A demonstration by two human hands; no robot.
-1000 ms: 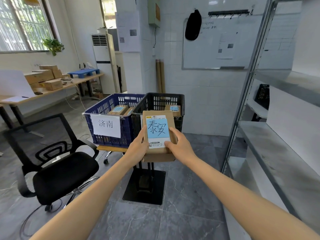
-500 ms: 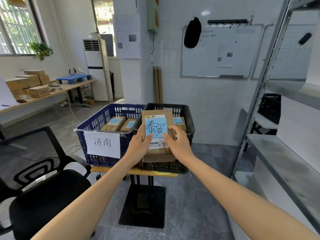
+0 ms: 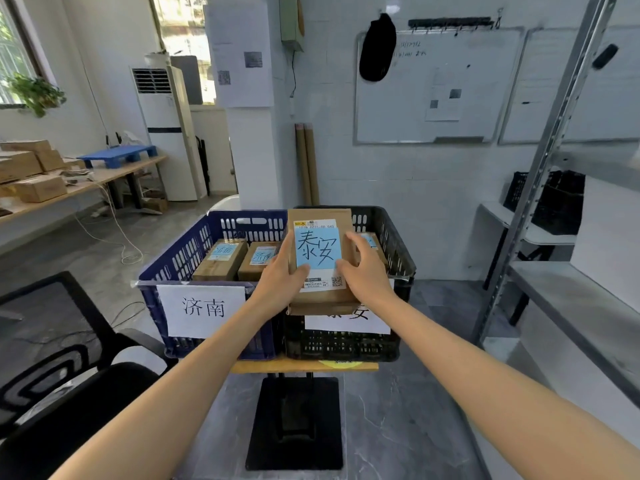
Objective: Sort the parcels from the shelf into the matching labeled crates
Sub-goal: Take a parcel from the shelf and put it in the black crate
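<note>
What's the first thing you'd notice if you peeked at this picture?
A brown parcel with a big blue note sits mid-picture, held by the left hand and right hand over the black crate. Left of it, a blue crate with a white sign holds two more parcels.

I find the room evenly bright. Daylight enters through the glazed window [image 3: 12, 64] at far left, which is blown out. A pale glare spot sits high on the white tiled wall [image 3: 415, 202]. Shadows are soft and faint. The brown cardboard parcel [image 3: 322, 296] at centre reads sharp, its blue label [image 3: 318, 249] legible. The grey metal shelf upright [image 3: 554, 150] at right slants with wide-angle distortion; frame edges look smeared.
</note>
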